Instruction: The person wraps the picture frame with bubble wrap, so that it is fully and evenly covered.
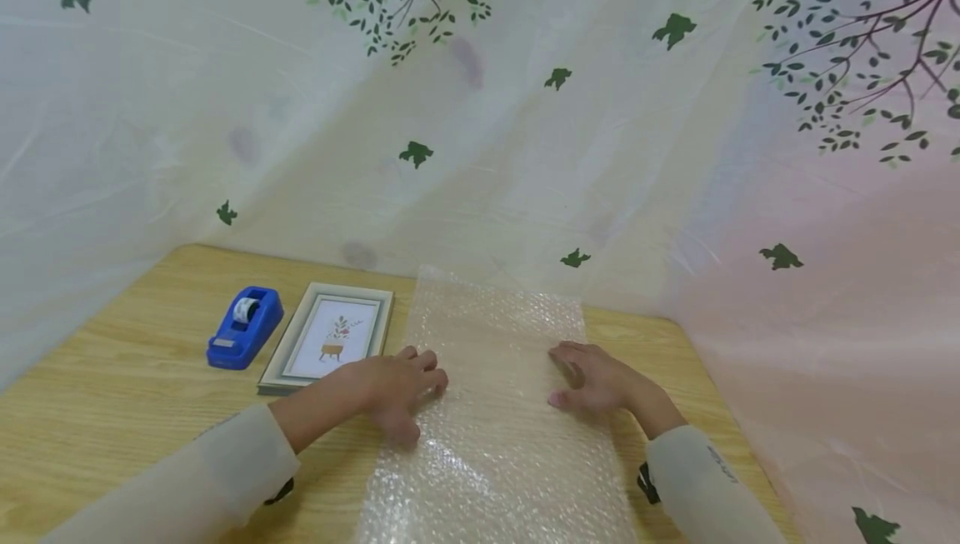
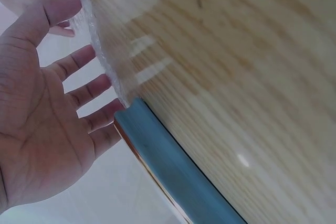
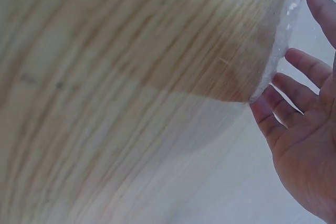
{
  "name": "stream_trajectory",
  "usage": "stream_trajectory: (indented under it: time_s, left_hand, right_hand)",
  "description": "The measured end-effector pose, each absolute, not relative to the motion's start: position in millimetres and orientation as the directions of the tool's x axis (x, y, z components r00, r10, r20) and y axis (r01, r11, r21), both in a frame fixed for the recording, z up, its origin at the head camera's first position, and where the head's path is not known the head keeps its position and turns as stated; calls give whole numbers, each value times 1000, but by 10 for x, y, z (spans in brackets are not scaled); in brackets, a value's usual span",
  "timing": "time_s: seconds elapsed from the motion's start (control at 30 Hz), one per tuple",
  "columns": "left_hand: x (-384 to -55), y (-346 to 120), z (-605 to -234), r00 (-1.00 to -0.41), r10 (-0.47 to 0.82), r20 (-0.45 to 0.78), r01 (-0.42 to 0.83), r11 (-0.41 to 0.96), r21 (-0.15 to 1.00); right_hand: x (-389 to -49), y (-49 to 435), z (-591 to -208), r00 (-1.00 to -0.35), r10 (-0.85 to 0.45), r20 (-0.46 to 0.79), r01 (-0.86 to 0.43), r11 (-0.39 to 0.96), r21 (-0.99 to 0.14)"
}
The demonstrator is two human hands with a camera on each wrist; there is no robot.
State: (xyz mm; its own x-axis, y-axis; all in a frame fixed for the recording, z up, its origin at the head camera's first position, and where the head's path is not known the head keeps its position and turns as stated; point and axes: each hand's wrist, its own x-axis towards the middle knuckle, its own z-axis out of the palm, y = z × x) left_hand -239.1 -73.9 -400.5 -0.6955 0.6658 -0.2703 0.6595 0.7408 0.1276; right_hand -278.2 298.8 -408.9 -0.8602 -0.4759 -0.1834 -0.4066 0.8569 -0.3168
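A long sheet of clear bubble wrap (image 1: 495, 444) lies flat down the middle of the wooden table. On its left edge rests my left hand (image 1: 401, 394), fingers spread and slightly bent, fingertips touching the sheet. My right hand (image 1: 596, 377) touches the right edge with its fingertips, thumb apart from the fingers. Both wrist views show the palms, with the fingers of the left hand (image 2: 47, 108) and right hand (image 3: 310, 119) extended against the sheet's rim. Just left of my left hand lies a picture frame (image 1: 300, 327) with a potted-plant print; its side (image 2: 173, 166) shows blue-grey in the left wrist view.
A blue tape dispenser (image 1: 247, 331) with a roll of tape stands left of the picture frame on the wooden table (image 1: 135, 361). Behind the table hangs a pale curtain (image 1: 495, 152) printed with leaves and branches; it also runs along the right side.
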Motion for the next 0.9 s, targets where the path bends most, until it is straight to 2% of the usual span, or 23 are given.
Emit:
stream_trajectory:
  time_s: [0.47, 0.67, 0.9]
  left_hand:
    - [-2405, -811, -3974, -711, 646, -277, 639, 758, 131]
    - [-2417, -838, -3972, -695, 668, -266, 657, 741, 140]
    - [-2442, -846, -3971, -679, 698, -228, 688, 713, 136]
  right_hand:
    - [-2883, 2889, -4135, -864, -479, -156, -414, 852, -321]
    - [-2868, 2834, -4109, -844, -520, -133, -466, 833, -299]
    - [-2908, 2766, -4060, -854, -493, -167, -436, 853, -288]
